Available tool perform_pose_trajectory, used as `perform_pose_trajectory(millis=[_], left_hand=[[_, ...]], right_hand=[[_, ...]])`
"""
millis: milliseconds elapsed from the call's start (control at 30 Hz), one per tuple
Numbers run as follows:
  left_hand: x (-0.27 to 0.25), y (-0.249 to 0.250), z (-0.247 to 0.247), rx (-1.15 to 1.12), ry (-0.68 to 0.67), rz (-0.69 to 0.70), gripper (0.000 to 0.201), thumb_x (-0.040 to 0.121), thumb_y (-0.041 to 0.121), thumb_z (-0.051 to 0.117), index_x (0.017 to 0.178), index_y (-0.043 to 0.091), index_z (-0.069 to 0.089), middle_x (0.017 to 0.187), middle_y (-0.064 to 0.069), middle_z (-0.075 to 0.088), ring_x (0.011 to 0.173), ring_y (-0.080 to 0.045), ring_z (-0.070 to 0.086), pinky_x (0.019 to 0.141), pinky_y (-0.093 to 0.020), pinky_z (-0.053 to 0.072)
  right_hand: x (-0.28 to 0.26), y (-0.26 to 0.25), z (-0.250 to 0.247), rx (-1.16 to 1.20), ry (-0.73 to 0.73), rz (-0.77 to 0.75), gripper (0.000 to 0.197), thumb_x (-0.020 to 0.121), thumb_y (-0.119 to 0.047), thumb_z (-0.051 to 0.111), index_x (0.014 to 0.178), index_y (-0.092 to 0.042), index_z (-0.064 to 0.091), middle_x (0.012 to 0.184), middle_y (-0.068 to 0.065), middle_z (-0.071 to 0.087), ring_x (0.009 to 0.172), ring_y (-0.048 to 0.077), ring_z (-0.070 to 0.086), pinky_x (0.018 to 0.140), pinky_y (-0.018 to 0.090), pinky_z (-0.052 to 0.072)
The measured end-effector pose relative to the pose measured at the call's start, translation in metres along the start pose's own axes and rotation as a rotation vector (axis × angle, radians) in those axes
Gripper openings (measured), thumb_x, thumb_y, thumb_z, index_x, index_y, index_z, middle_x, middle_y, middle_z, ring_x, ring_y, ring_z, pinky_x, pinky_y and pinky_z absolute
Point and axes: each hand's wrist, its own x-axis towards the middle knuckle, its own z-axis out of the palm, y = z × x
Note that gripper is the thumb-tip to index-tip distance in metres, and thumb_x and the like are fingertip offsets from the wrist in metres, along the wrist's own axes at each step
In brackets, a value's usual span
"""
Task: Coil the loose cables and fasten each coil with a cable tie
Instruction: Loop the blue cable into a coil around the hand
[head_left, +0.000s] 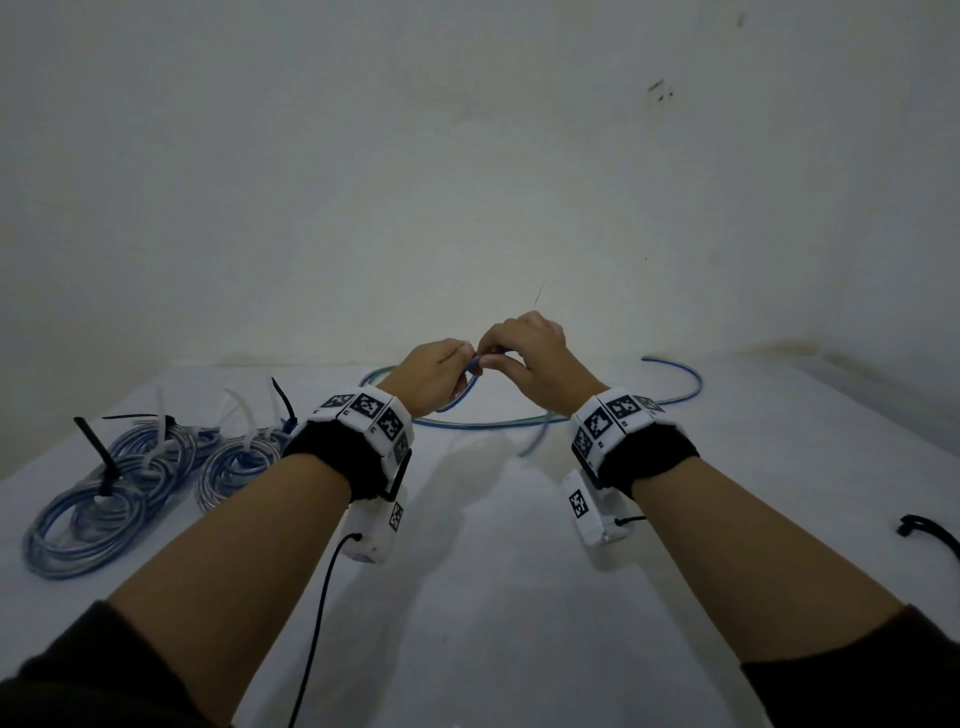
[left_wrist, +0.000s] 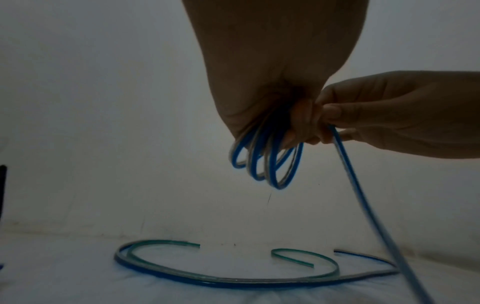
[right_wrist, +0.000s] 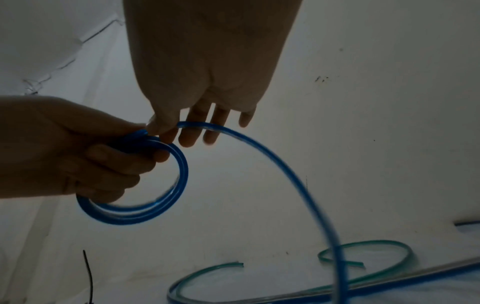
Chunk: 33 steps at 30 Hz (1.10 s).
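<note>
A blue and clear cable (head_left: 524, 420) trails loose over the white table. My left hand (head_left: 434, 374) grips a small coil of it (left_wrist: 267, 164), a few loops hanging below the curled fingers. The same coil (right_wrist: 145, 197) shows in the right wrist view, held by the left hand (right_wrist: 64, 156). My right hand (head_left: 524, 353) pinches the running strand (right_wrist: 207, 127) right next to the coil, thumb against the fingers. From there the strand (left_wrist: 363, 195) drops to the table. A greenish cable (left_wrist: 161, 245) lies beside the blue one.
Two tied coils (head_left: 130, 478) (head_left: 244, 457) with black and white cable ties lie at the left of the table (head_left: 493, 571). A black cable tie (head_left: 930, 535) rests at the right edge. A pale wall stands close behind.
</note>
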Motion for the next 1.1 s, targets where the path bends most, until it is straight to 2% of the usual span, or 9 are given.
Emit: perform_pose_trajectory(millis=[100, 333, 467, 600, 700, 833, 967, 1033, 1100], left_hand=[[0.001, 0.001, -0.001, -0.097, 0.022, -0.048, 0.040, 0.099, 0.033, 0.037, 0.071, 0.013, 0.057, 0.045, 0.009, 0.041, 0.036, -0.004, 0.033, 0.046, -0.021, 0.028], [-0.004, 0.013, -0.013, -0.366, -0.008, -0.134, 0.039, 0.097, 0.033, 0.043, 0.064, 0.014, 0.044, 0.043, 0.011, 0.029, 0.038, -0.006, 0.023, 0.040, -0.017, 0.022], [-0.005, 0.014, -0.023, -0.611, -0.030, -0.131, 0.036, 0.100, 0.031, 0.037, 0.067, 0.015, 0.040, 0.048, 0.009, 0.024, 0.038, -0.005, 0.019, 0.039, -0.015, 0.019], [-0.001, 0.011, -0.027, -0.772, 0.012, -0.152, 0.038, 0.101, 0.031, 0.032, 0.069, 0.014, 0.041, 0.046, 0.008, 0.028, 0.038, -0.004, 0.022, 0.038, -0.014, 0.020], [0.003, 0.008, -0.026, -0.922, 0.034, -0.183, 0.034, 0.101, 0.024, 0.029, 0.071, 0.012, 0.042, 0.046, 0.007, 0.033, 0.037, -0.006, 0.026, 0.039, -0.015, 0.025], [0.004, 0.006, -0.027, -0.987, 0.093, -0.149, 0.033, 0.102, 0.024, 0.027, 0.075, 0.014, 0.043, 0.049, 0.008, 0.039, 0.040, -0.007, 0.033, 0.050, -0.020, 0.028], [0.005, 0.009, -0.028, -1.053, 0.177, -0.124, 0.034, 0.102, 0.024, 0.026, 0.076, 0.013, 0.044, 0.048, 0.008, 0.043, 0.040, -0.008, 0.036, 0.058, -0.023, 0.026], [0.006, 0.009, -0.027, -1.099, 0.172, -0.120, 0.035, 0.103, 0.025, 0.025, 0.077, 0.013, 0.045, 0.049, 0.008, 0.044, 0.042, -0.009, 0.037, 0.059, -0.023, 0.027], [0.005, 0.009, -0.025, -1.135, 0.137, -0.115, 0.037, 0.102, 0.026, 0.023, 0.078, 0.012, 0.047, 0.051, 0.006, 0.044, 0.043, -0.009, 0.038, 0.058, -0.023, 0.029]], right_hand=[[0.002, -0.003, -0.001, 0.165, -0.010, 0.020, 0.018, 0.089, -0.027, 0.050, 0.096, -0.011, 0.057, 0.085, 0.003, 0.064, 0.083, 0.023, 0.058, 0.083, 0.047, 0.045], [-0.005, 0.015, 0.002, 0.000, 0.042, 0.157, 0.017, 0.094, -0.017, 0.049, 0.100, -0.013, 0.064, 0.095, -0.001, 0.067, 0.092, 0.021, 0.041, 0.083, 0.037, 0.036], [-0.011, 0.026, -0.001, 0.092, 0.038, 0.263, 0.020, 0.095, -0.010, 0.046, 0.096, 0.000, 0.063, 0.089, 0.016, 0.065, 0.088, 0.032, 0.056, 0.079, 0.037, 0.041], [-0.023, 0.027, 0.002, 0.264, 0.045, 0.443, 0.010, 0.094, -0.009, 0.050, 0.103, -0.008, 0.046, 0.073, 0.007, 0.062, 0.076, 0.022, 0.062, 0.072, 0.034, 0.049], [-0.025, 0.024, 0.001, 0.333, 0.054, 0.391, 0.016, 0.093, -0.005, 0.049, 0.098, -0.014, 0.038, 0.070, 0.006, 0.063, 0.072, 0.017, 0.061, 0.069, 0.026, 0.047], [-0.024, 0.021, -0.002, 0.390, -0.005, 0.304, 0.019, 0.091, 0.002, 0.044, 0.091, -0.013, 0.056, 0.076, 0.004, 0.065, 0.068, 0.016, 0.058, 0.063, 0.022, 0.049], [-0.025, 0.018, 0.000, 0.433, -0.145, 0.311, 0.039, 0.087, 0.012, 0.035, 0.103, -0.009, 0.065, 0.087, -0.009, 0.063, 0.076, 0.017, 0.065, 0.069, 0.021, 0.056], [-0.026, 0.015, 0.002, 0.359, -0.188, 0.284, 0.041, 0.086, 0.009, 0.040, 0.110, -0.016, 0.063, 0.089, -0.017, 0.063, 0.079, 0.013, 0.067, 0.073, 0.021, 0.056], [-0.027, 0.013, 0.004, 0.357, -0.164, 0.267, 0.031, 0.086, 0.004, 0.051, 0.107, -0.015, 0.063, 0.090, -0.012, 0.064, 0.074, 0.013, 0.068, 0.073, 0.026, 0.056]])
